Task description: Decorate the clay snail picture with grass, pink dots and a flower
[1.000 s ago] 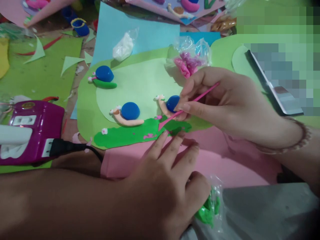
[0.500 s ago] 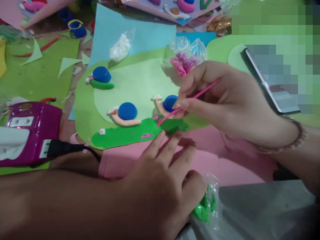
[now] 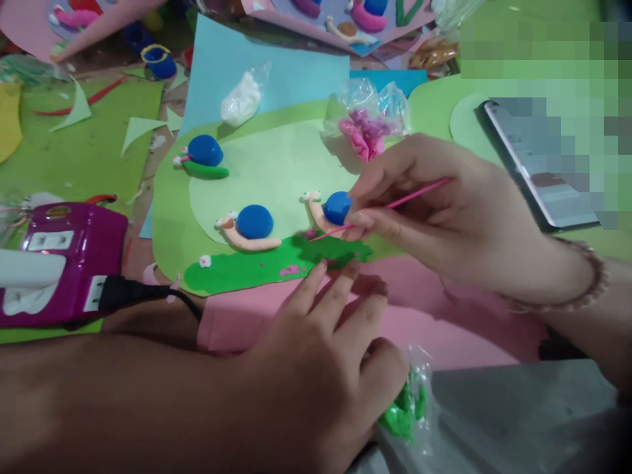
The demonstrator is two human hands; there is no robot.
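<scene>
My right hand (image 3: 424, 204) pinches a thin pink tool (image 3: 419, 192), its tip just over the green clay strip (image 3: 237, 266) beside a small pink piece. My left hand (image 3: 330, 349) lies with fingers spread, fingertips on the lower edge of the strip and on pink paper (image 3: 237, 316). Clay snails with blue shells stand on the green card (image 3: 168, 217): one (image 3: 254, 222) left of the tool, one (image 3: 338, 207) partly hidden by my right fingers, one (image 3: 205, 151) farther up. A small white-pink flower (image 3: 205, 261) sits at the strip's left end.
Bags of white clay (image 3: 241, 99) and pink clay (image 3: 365, 135) lie behind the snails. A purple power strip (image 3: 79, 257) with a black plug is at left. A phone (image 3: 543, 164) lies at right. Green clay in plastic (image 3: 405, 408) is near my left hand, with paper scraps at upper left.
The pink tool has turned in my right fingers, and its tip has risen slightly. My right hand has shifted a little. My left hand stays put; the view has moved slightly.
</scene>
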